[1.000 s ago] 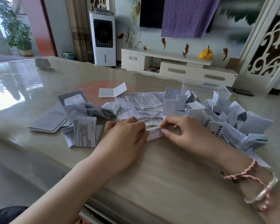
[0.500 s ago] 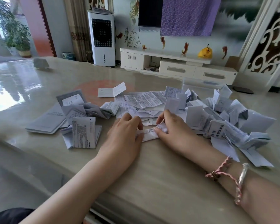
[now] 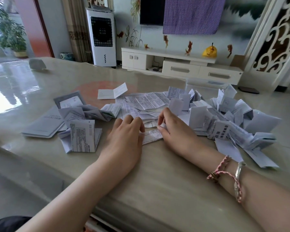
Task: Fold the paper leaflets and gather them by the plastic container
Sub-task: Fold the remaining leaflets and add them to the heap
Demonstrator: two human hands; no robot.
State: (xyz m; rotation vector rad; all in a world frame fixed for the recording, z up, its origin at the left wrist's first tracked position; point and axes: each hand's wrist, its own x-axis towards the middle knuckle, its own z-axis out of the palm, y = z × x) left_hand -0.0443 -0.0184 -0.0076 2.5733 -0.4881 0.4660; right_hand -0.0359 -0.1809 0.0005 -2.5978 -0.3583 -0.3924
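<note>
A narrow folded leaflet strip [image 3: 152,137] lies on the beige table [image 3: 157,173] between my hands. My left hand [image 3: 126,136] lies palm down with its fingertips pressing the strip's left end. My right hand [image 3: 172,129] pinches the strip's right end between thumb and fingers. Behind the hands lies a heap of unfolded printed leaflets [image 3: 147,102]. To the right is a pile of folded leaflets [image 3: 224,118], and just behind that pile stands a clear plastic container [image 3: 206,83].
More leaflets and a booklet [image 3: 43,124] lie at the left, one folded sheet [image 3: 83,135] standing upright. An open card [image 3: 112,92] sits farther back. A small grey object [image 3: 37,64] rests at the far left. The table's near edge runs below my forearms.
My right hand slid left along the strip and drew in toward my left hand, then settled pinching the strip's end. The left hand stayed pressed on the strip.
</note>
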